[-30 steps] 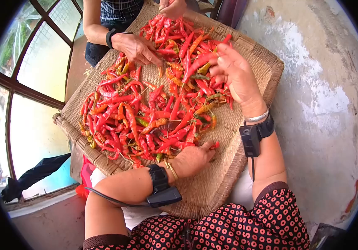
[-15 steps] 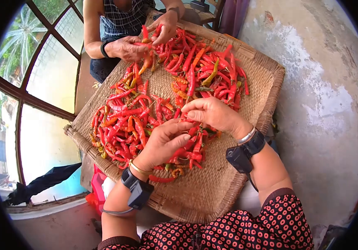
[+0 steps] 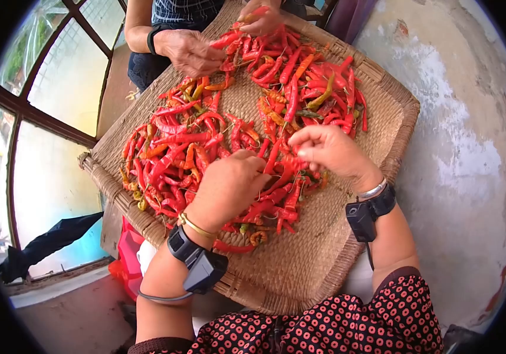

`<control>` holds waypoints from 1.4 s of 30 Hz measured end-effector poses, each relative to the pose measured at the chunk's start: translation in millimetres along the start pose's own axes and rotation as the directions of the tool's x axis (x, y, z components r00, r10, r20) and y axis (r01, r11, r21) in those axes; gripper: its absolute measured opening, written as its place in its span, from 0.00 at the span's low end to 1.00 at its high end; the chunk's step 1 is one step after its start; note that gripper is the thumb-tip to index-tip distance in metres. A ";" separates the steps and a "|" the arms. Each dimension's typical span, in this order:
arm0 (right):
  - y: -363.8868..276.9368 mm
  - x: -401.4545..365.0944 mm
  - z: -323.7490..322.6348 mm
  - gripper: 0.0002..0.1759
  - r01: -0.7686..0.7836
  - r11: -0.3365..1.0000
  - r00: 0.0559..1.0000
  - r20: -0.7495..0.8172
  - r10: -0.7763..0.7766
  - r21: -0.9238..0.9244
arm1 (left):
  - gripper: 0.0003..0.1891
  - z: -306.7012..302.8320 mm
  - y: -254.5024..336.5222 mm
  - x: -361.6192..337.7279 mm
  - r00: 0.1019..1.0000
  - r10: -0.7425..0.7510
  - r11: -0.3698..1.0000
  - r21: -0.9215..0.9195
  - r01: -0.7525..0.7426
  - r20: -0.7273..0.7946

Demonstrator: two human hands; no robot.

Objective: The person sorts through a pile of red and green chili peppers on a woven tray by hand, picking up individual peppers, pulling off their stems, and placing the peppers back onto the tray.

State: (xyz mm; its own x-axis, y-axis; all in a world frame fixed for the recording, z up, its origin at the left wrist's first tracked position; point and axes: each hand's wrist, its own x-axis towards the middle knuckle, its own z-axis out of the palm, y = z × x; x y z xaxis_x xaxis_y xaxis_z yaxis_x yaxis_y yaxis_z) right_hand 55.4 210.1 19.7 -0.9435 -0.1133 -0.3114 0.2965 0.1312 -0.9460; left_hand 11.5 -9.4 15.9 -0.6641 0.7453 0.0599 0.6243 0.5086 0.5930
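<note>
A heap of red chili peppers, some orange or greenish, covers much of a woven tray. My left hand is closed low over the heap's near middle, back upward, fingers curled around a red chili pepper and partly hidden. To its right, my right hand hovers just above the peppers. Its thumb and index finger are pinched together; whatever lies between them is too small to make out. The hands are a short way apart, with red peppers between them.
Across the tray another person's hand holds a red pepper, and their other hand is at the far edge. Paned windows stand at left, a plastered wall at right. A red bag sits below the tray's left edge.
My left hand has turned back-up and dropped toward the peppers; my right hand has moved slightly right, widening the gap. The other person's hands have moved apart. The view has shifted a little.
</note>
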 end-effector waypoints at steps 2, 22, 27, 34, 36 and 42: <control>2.1 4.2 -7.9 0.16 0.149 0.978 0.977 -0.174 -0.123 0.146 | 0.09 -2.5 -6.3 0.4 0.999 -0.036 0.997 0.068 0.034 0.024; 29.9 -7.6 0.3 0.07 0.248 0.465 0.967 0.193 -0.164 -0.850 | 0.13 20.9 -12.5 2.4 0.970 0.064 0.979 0.174 -0.107 0.234; 23.6 -10.6 -25.1 0.08 0.319 0.586 0.941 0.177 -0.288 -0.745 | 0.15 22.0 -12.6 3.2 0.947 0.133 0.982 0.088 -0.165 0.292; -9.7 -28.0 -21.0 0.06 0.039 0.964 0.990 0.141 -0.001 -0.264 | 0.18 23.7 0.2 5.5 0.964 0.196 0.980 -0.080 -0.184 0.179; -11.1 -29.4 -21.8 0.05 0.028 0.985 0.988 0.154 -0.002 -0.171 | 0.19 21.1 5.6 5.1 0.977 0.174 0.978 -0.135 -0.156 0.127; -12.9 -27.9 -21.7 0.07 0.111 0.993 0.959 0.260 -0.116 0.035 | 0.19 26.8 3.5 7.9 0.954 0.291 0.893 -0.340 -0.296 -0.067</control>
State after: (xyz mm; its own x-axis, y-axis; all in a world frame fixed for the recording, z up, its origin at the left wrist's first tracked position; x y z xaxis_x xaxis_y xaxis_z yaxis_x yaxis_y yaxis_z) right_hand 74.7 233.0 42.5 -0.9004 -0.3799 -0.2122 0.1951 0.0836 -0.9772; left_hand 19.4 9.9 -3.1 -0.4793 0.8306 0.2835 0.6142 0.0866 0.7844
